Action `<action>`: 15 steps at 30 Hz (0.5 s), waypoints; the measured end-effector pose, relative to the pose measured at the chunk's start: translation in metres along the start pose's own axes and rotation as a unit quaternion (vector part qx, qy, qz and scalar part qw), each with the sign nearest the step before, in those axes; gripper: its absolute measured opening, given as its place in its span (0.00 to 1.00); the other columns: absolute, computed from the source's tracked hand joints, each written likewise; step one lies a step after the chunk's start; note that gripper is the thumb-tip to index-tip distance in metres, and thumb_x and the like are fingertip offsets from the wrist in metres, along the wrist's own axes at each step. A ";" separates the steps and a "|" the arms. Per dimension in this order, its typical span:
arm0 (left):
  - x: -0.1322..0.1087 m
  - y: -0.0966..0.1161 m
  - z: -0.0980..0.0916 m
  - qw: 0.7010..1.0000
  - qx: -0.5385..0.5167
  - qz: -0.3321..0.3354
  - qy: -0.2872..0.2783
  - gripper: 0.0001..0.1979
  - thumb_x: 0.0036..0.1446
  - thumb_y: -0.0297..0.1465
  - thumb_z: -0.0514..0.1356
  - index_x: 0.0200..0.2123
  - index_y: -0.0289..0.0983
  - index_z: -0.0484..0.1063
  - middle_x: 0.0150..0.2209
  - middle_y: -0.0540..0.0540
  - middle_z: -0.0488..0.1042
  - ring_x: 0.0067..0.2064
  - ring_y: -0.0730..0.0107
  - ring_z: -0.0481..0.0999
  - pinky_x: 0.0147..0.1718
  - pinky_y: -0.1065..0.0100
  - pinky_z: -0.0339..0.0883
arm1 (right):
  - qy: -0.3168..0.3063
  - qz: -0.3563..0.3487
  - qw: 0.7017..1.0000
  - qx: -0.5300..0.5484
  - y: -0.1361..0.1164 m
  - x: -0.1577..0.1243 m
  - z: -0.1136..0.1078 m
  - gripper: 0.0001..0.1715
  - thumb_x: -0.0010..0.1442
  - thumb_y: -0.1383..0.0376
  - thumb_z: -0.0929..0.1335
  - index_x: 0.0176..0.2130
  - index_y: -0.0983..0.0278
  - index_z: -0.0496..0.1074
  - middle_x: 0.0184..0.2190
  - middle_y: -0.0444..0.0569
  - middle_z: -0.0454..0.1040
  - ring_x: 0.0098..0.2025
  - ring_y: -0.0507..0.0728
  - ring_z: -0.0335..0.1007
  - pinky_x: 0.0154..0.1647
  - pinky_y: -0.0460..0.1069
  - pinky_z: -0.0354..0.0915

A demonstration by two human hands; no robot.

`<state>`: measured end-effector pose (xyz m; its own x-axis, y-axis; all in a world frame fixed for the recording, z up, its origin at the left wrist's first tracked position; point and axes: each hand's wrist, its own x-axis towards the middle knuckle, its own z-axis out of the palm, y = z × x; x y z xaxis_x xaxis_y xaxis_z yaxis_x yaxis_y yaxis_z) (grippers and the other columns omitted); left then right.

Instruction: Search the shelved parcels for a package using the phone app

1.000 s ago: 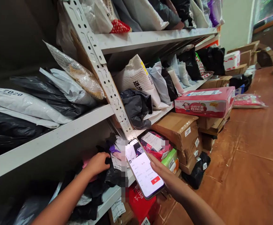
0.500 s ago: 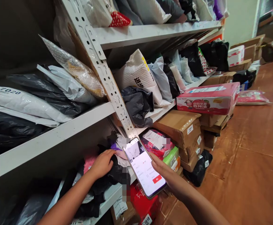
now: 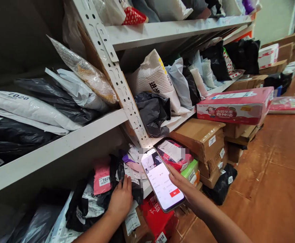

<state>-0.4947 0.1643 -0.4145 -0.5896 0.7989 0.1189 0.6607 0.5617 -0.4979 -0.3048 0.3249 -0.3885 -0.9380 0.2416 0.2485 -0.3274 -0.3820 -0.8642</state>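
My right hand holds a smartphone with a lit white screen and a red button, tilted in front of the lower shelf. My left hand lies with fingers pressed on a black plastic parcel at the front edge of the lower shelf. Just left of it stands a pink parcel with a white number label. Other black bags with white labels crowd the same shelf.
White metal shelving carries many grey, black and white mailer bags. Brown cartons are stacked on the floor to the right, topped by a pink box. A red parcel lies under the phone. Brown floor stretches right.
My left hand has slid down and right, from deeper in the shelf to the black parcel at its front edge, uncovering the pink parcel. The phone shifted slightly right.
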 end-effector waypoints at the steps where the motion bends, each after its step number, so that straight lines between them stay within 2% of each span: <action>1: 0.000 0.007 0.002 0.999 0.007 -0.023 0.022 0.31 0.52 0.20 0.52 0.62 0.29 0.56 0.64 0.34 0.56 0.55 0.50 0.70 0.48 0.59 0.72 | -0.001 0.002 1.000 0.004 0.001 0.000 0.000 0.48 0.52 0.44 0.69 0.63 0.59 0.50 0.23 0.42 0.71 0.17 0.49 0.65 0.10 0.39 0.63; 4: 0.006 0.021 0.003 0.994 0.024 -0.057 0.085 0.31 0.50 0.15 0.51 0.59 0.33 0.62 0.61 0.38 0.63 0.52 0.58 0.73 0.41 0.68 0.76 | 0.009 0.026 1.000 0.002 0.000 0.000 0.002 0.49 0.52 0.44 0.69 0.63 0.58 0.48 0.20 0.41 0.72 0.16 0.50 0.66 0.11 0.39 0.64; 7: 0.015 0.029 0.000 0.993 0.021 -0.039 0.108 0.27 0.52 0.14 0.48 0.55 0.30 0.68 0.56 0.38 0.69 0.52 0.59 0.73 0.44 0.69 0.75 | 0.013 0.045 0.999 -0.009 -0.002 -0.003 0.004 0.51 0.51 0.42 0.69 0.64 0.58 0.47 0.17 0.40 0.72 0.17 0.50 0.66 0.13 0.40 0.67; 12: 0.016 0.034 -0.011 0.999 -0.008 -0.017 0.044 0.27 0.54 0.17 0.46 0.58 0.24 0.63 0.59 0.33 0.64 0.57 0.53 0.68 0.51 0.65 0.70 | -0.006 0.045 0.999 -0.025 -0.005 -0.007 0.003 0.52 0.54 0.42 0.67 0.65 0.59 0.42 0.17 0.43 0.75 0.16 0.51 0.68 0.13 0.39 0.64; 15: 0.012 0.019 -0.024 0.996 -0.086 -0.007 0.038 0.27 0.54 0.23 0.52 0.59 0.30 0.62 0.61 0.34 0.62 0.59 0.49 0.64 0.57 0.55 0.62 | -0.010 0.036 0.999 -0.022 -0.006 -0.008 0.002 0.48 0.56 0.44 0.65 0.65 0.58 0.42 0.18 0.43 0.75 0.16 0.50 0.68 0.15 0.39 0.66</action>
<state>-0.4785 0.1897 -0.4022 -0.5669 0.8008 0.1930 0.7264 0.5965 -0.3413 -0.2954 0.3235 -0.3847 -0.9610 0.1979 0.1934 -0.2545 -0.3583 -0.8982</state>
